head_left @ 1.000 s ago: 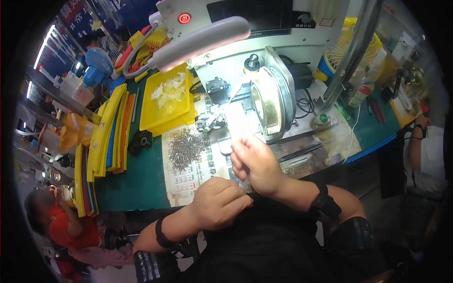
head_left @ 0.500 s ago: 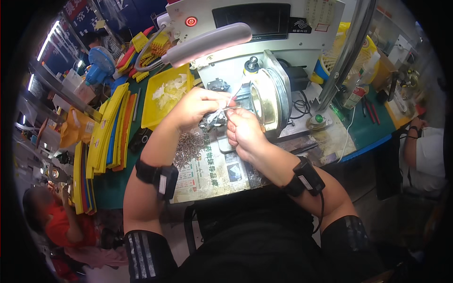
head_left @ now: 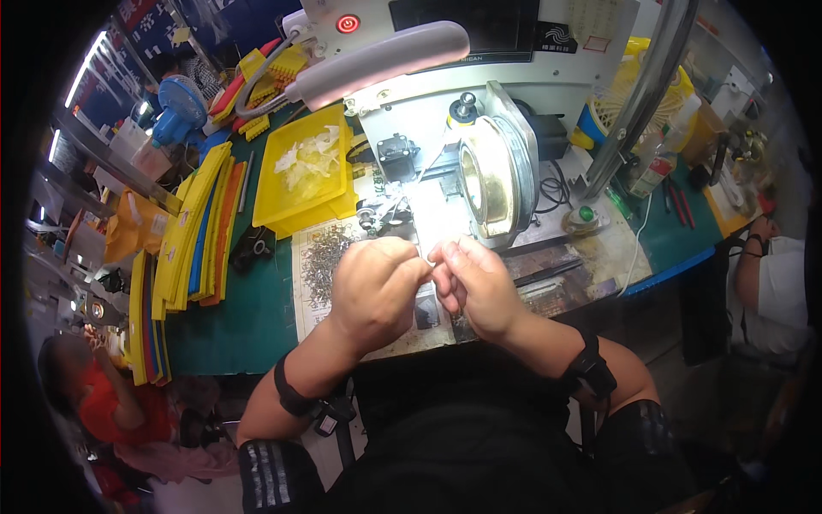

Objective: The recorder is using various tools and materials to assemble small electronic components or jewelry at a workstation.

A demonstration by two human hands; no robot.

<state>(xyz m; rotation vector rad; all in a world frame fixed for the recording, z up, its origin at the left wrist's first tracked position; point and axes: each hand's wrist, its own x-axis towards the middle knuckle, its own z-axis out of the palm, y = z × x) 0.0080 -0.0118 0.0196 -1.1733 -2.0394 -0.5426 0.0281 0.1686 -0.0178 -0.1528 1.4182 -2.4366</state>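
Note:
My left hand (head_left: 377, 284) is closed in front of the machine, fingertips pinched towards the right. Facing it, my right hand (head_left: 479, 287) is closed too, thumb against the curled fingers. The two sets of fingertips almost meet; whatever lies between them is too small to make out. Beyond them stands a white bench machine (head_left: 591, 81) with a gold-rimmed wheel (head_left: 473, 193). A small metal fixture (head_left: 370, 216) sits left of the wheel, under bright light. Beside my left hand, a heap of small metal pieces (head_left: 318, 267) lies on printed paper.
A yellow bin (head_left: 272, 216) with pale scraps stands at the back left, beside long yellow strips (head_left: 193, 227). A lamp (head_left: 385, 64) hangs over the machine. On the right are a metal post (head_left: 642, 94), a squat bottle (head_left: 584, 219) and pliers (head_left: 681, 204). People sit at both sides.
Both hands have drawn back from the fixture beside the wheel towards my body. Their fingertips remain close together, and the fixture is now uncovered.

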